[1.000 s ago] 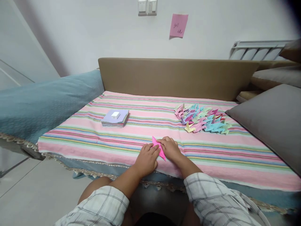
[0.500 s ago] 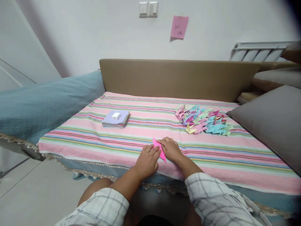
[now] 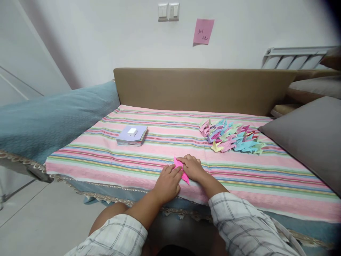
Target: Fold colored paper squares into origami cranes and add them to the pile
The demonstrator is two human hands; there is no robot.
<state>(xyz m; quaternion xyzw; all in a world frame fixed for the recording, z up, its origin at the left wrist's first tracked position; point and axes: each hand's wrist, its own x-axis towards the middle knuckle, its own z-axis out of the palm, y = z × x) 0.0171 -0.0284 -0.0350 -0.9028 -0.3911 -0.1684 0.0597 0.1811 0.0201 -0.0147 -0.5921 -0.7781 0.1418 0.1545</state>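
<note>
Paper (image 3: 184,177), pressed by left hand (image 3: 167,180) at eight o'clock and right hand (image 3: 193,168) at three, could be skewed by uneven pressure; whether it is pinched cannot be told.

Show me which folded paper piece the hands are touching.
The bright pink paper, with fingers of the left hand and right hand on it; the other folded pieces lie grouped farther back, touched by neither.
</note>
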